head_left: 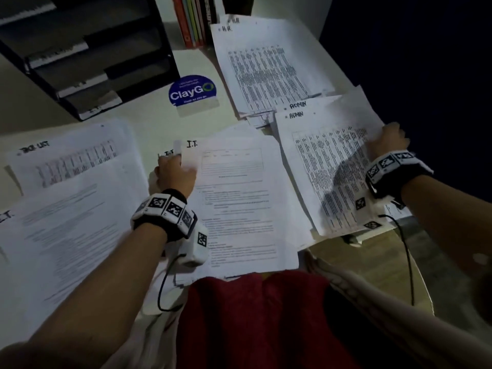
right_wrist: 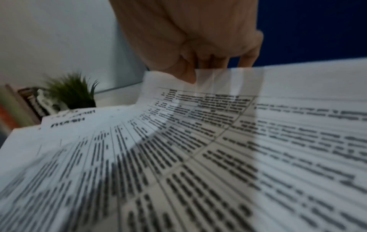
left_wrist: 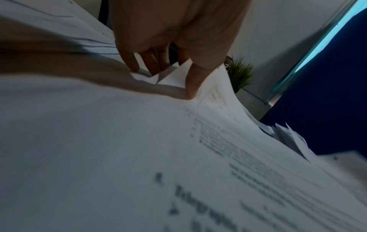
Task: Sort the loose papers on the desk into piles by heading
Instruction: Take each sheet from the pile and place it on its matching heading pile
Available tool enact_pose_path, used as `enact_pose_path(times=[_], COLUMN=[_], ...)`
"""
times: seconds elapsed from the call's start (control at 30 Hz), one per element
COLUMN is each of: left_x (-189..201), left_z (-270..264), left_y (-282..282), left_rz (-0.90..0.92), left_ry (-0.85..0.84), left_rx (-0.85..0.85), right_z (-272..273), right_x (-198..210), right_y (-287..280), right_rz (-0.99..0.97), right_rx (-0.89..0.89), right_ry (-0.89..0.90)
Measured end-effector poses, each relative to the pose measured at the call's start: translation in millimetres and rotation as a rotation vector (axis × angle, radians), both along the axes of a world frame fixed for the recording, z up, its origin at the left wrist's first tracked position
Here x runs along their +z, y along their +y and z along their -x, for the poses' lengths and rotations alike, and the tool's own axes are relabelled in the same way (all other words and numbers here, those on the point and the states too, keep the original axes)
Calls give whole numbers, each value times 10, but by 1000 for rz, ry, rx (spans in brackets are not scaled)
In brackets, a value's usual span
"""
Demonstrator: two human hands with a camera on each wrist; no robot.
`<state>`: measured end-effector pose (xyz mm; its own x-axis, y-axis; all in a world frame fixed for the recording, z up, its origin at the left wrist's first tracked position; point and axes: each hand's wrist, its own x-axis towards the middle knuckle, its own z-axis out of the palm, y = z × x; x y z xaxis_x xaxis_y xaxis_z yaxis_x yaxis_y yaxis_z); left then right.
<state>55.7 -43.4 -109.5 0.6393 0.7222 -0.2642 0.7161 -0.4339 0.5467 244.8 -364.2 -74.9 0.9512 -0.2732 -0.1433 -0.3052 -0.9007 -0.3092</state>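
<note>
Dim, blurred, wide-angle edge distortion

I.T. pile (head_left: 247,198) lies central on the table (head_left: 157,121); ADMIN pile (head_left: 327,166) at three o'clock, H.R. pile (head_left: 266,67) at one, tray rack (head_left: 80,57) at eleven.

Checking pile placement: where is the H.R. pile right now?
In the head view the H.R. pile lies at the desk's far right, just right of the upright books and directly behind the ADMIN sheets.

Black tray rack (head_left: 80,57), books (head_left: 195,20) (upright), blue ClayGo sticker (head_left: 192,91), plant (right_wrist: 73,92).
</note>
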Motion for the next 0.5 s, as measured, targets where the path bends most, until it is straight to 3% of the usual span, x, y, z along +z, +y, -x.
enact_pose_path(times=[0.13, 0.3, 0.4, 0.5], left_x=[35, 112, 140, 141], left_z=[65, 109, 172, 238], left_y=[52, 49, 21, 21], left_rz=[63, 135, 186, 227], left_ry=[-63, -176, -278, -297], left_rx=[12, 41, 37, 42], right_z=[210, 756, 1139, 1344], right_x=[89, 127, 77, -45], right_y=[297, 1188, 1618, 1862], right_rz=[9, -215, -162, -49], right_rx=[154, 711, 1026, 1186], right_ry=[-160, -110, -89, -68])
